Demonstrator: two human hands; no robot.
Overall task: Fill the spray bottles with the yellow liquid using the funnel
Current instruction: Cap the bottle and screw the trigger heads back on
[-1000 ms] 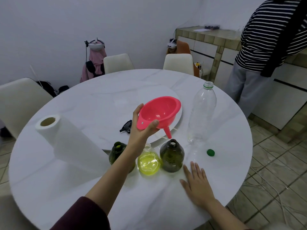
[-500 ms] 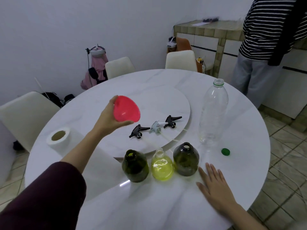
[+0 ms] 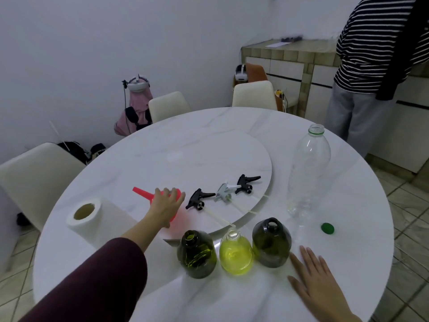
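Three round bottles stand in a row near the table's front: a dark green one (image 3: 196,254), a clear one (image 3: 236,255) full of yellow liquid, and another dark one (image 3: 271,242). All three are uncapped. The red funnel (image 3: 145,194) lies mouth-down on the table's left side, its spout pointing up and left. My left hand (image 3: 166,205) rests over its bowl, fingers curled on it. My right hand (image 3: 318,282) lies flat on the table, just right of the dark bottle. Three spray heads (image 3: 222,192) lie on the turntable behind the bottles.
A tall clear plastic bottle (image 3: 307,168), uncapped and almost drained, stands at the right with its green cap (image 3: 327,228) beside it. A paper towel roll (image 3: 92,219) lies at the left. A person in a striped top (image 3: 371,66) stands at the counter, right rear. Chairs ring the round table (image 3: 255,126).
My left hand carried the funnel from above the bottles to the left and set it mouth-down on the table. My right hand stayed flat on the table.
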